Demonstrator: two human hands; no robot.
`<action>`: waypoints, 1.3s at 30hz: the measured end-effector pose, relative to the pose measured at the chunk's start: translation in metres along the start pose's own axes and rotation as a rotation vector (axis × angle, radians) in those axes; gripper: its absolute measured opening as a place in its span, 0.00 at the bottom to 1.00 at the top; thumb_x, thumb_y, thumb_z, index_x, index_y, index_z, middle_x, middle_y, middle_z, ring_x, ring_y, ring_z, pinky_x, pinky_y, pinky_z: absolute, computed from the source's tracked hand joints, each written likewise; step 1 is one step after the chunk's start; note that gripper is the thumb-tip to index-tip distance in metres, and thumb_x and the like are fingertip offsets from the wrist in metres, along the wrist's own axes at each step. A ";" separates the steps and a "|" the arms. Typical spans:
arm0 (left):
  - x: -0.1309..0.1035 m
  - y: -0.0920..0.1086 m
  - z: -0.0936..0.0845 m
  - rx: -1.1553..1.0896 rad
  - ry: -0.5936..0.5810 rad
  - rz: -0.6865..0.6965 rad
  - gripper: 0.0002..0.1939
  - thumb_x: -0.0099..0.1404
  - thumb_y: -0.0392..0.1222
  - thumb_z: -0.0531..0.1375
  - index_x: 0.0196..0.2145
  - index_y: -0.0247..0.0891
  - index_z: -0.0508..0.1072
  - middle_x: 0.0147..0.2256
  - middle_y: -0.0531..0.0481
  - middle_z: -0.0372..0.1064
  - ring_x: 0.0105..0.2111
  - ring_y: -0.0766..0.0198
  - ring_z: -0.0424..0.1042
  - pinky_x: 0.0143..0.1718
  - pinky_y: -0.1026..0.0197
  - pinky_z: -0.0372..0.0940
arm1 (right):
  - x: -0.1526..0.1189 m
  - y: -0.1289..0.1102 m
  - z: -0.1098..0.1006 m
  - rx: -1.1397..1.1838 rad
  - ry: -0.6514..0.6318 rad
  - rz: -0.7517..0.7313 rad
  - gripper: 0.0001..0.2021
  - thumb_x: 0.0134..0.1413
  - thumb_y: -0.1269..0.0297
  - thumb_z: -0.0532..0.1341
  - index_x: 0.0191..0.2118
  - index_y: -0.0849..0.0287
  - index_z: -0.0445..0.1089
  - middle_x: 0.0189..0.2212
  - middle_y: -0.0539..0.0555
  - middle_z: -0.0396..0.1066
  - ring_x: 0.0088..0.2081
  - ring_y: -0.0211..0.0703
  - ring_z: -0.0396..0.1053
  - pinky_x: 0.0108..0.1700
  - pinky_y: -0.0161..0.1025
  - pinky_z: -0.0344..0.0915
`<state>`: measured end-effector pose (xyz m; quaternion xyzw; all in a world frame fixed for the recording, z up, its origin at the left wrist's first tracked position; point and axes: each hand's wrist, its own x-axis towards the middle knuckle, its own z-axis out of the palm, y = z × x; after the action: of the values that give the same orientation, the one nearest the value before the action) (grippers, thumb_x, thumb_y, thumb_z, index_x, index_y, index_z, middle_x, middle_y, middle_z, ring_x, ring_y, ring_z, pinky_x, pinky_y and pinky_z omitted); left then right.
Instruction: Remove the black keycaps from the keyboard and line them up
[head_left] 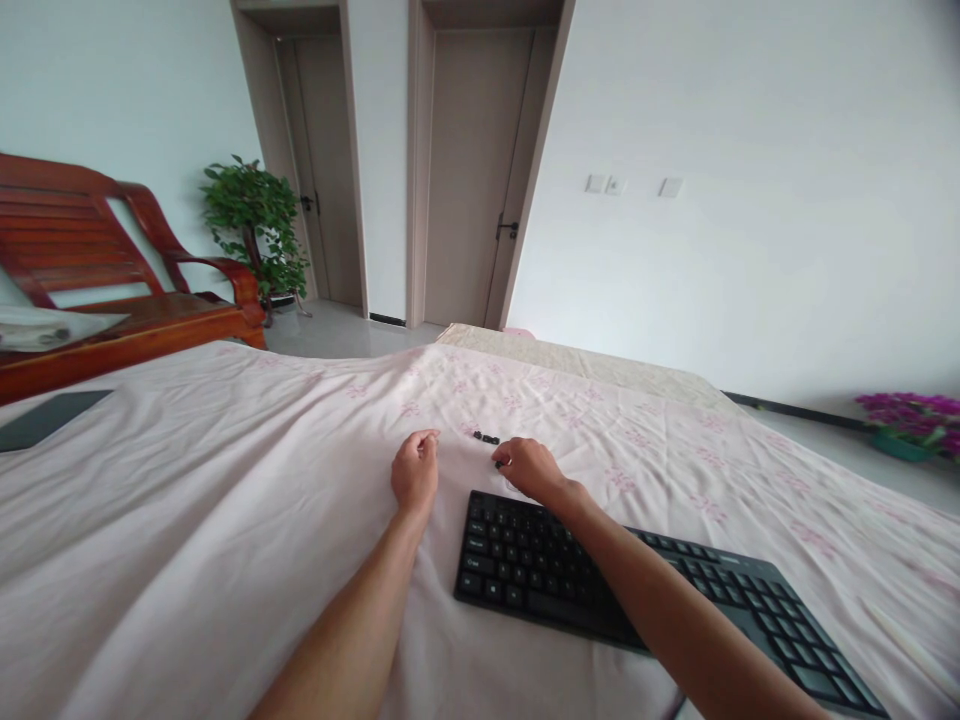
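Observation:
A black keyboard (517, 560) lies at an angle on the pale floral cloth, partly covered by my right forearm. Just beyond its upper left corner my right hand (531, 468) is closed in a pinch, with a small black piece, apparently a keycap (499, 464), at its fingertips. More small black pieces (487, 439) that look like keycaps lie in a short row on the cloth, between my hands and slightly farther away. My left hand (415, 472) is closed, with thumb and fingers together, above the cloth left of the keyboard. Whatever it may hold is hidden.
The pink-flowered cloth (225, 520) has folds on the left. A dark flat object (51, 418) lies at its left edge. Beyond stand a wooden bench (127, 320), a leafy plant (255, 220) and two doors. Purple flowers (915, 415) stand at the right.

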<state>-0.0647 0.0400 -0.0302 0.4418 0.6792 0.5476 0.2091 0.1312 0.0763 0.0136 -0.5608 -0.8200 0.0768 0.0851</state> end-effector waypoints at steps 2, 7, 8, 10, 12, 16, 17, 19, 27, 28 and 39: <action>0.000 -0.001 0.000 0.003 -0.005 0.004 0.17 0.63 0.46 0.49 0.41 0.42 0.75 0.41 0.48 0.75 0.38 0.60 0.74 0.38 0.62 0.66 | 0.003 0.006 -0.001 -0.011 0.017 0.036 0.15 0.48 0.71 0.60 0.42 0.51 0.76 0.40 0.52 0.75 0.42 0.44 0.71 0.41 0.34 0.61; 0.002 -0.003 0.001 -0.005 0.001 0.029 0.17 0.63 0.47 0.49 0.41 0.42 0.75 0.40 0.48 0.76 0.37 0.59 0.74 0.38 0.61 0.66 | 0.016 0.020 -0.002 -0.014 0.054 0.069 0.16 0.49 0.73 0.59 0.45 0.56 0.75 0.43 0.55 0.73 0.43 0.44 0.70 0.42 0.34 0.60; 0.002 -0.004 0.001 -0.007 0.003 0.030 0.17 0.63 0.47 0.49 0.41 0.42 0.75 0.40 0.48 0.76 0.37 0.59 0.74 0.38 0.61 0.66 | 0.018 0.022 -0.002 -0.010 0.056 0.064 0.17 0.49 0.74 0.59 0.45 0.56 0.75 0.43 0.55 0.73 0.43 0.43 0.70 0.43 0.33 0.60; 0.002 -0.004 0.001 -0.007 0.003 0.024 0.17 0.63 0.47 0.49 0.41 0.42 0.75 0.40 0.48 0.76 0.37 0.59 0.74 0.38 0.61 0.66 | 0.021 0.024 0.000 -0.003 0.055 0.050 0.18 0.48 0.75 0.58 0.45 0.56 0.75 0.42 0.55 0.73 0.43 0.43 0.70 0.43 0.32 0.60; 0.001 -0.003 0.002 -0.001 0.000 0.013 0.17 0.63 0.46 0.50 0.41 0.42 0.75 0.40 0.48 0.76 0.38 0.59 0.74 0.38 0.61 0.65 | 0.023 0.025 0.001 0.003 0.051 0.040 0.19 0.48 0.76 0.57 0.45 0.56 0.75 0.42 0.54 0.74 0.43 0.42 0.70 0.43 0.32 0.60; 0.001 -0.003 0.002 0.005 -0.001 0.015 0.17 0.63 0.46 0.50 0.41 0.42 0.75 0.41 0.48 0.75 0.38 0.59 0.74 0.38 0.62 0.65 | 0.022 0.027 0.002 0.014 0.038 0.038 0.18 0.47 0.76 0.57 0.44 0.55 0.75 0.41 0.53 0.75 0.43 0.42 0.70 0.42 0.31 0.61; 0.001 -0.004 0.002 0.004 0.000 0.018 0.16 0.63 0.46 0.50 0.41 0.42 0.75 0.41 0.48 0.75 0.38 0.59 0.74 0.38 0.62 0.65 | 0.022 0.026 0.001 0.017 0.038 0.042 0.17 0.48 0.75 0.58 0.43 0.55 0.76 0.41 0.53 0.75 0.42 0.42 0.70 0.42 0.32 0.61; 0.002 -0.004 0.002 0.002 0.002 0.019 0.16 0.63 0.46 0.50 0.41 0.42 0.75 0.40 0.48 0.75 0.38 0.60 0.74 0.38 0.62 0.66 | 0.023 0.026 0.001 0.022 0.039 0.058 0.15 0.49 0.72 0.58 0.43 0.55 0.76 0.40 0.53 0.75 0.43 0.43 0.71 0.42 0.32 0.61; 0.000 0.002 -0.001 0.010 -0.007 -0.005 0.16 0.63 0.46 0.50 0.41 0.42 0.75 0.40 0.47 0.76 0.38 0.59 0.74 0.38 0.62 0.66 | 0.032 0.024 0.001 0.024 0.077 0.134 0.14 0.51 0.71 0.57 0.41 0.55 0.76 0.40 0.54 0.76 0.43 0.45 0.71 0.42 0.34 0.61; -0.001 0.003 -0.001 0.014 -0.008 -0.011 0.17 0.63 0.45 0.50 0.41 0.41 0.75 0.40 0.47 0.76 0.38 0.59 0.74 0.38 0.62 0.66 | 0.033 0.025 0.001 0.024 0.082 0.139 0.14 0.51 0.71 0.57 0.42 0.56 0.76 0.40 0.54 0.76 0.43 0.45 0.71 0.42 0.34 0.61; 0.001 -0.004 0.001 0.003 0.001 0.022 0.17 0.63 0.46 0.49 0.41 0.42 0.75 0.40 0.48 0.75 0.36 0.60 0.74 0.38 0.62 0.65 | 0.036 0.024 0.004 0.044 0.092 0.126 0.20 0.49 0.72 0.58 0.49 0.58 0.72 0.41 0.53 0.75 0.43 0.43 0.70 0.42 0.33 0.61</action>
<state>-0.0658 0.0416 -0.0342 0.4491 0.6752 0.5492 0.2020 0.1390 0.1188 0.0068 -0.6120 -0.7766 0.0743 0.1301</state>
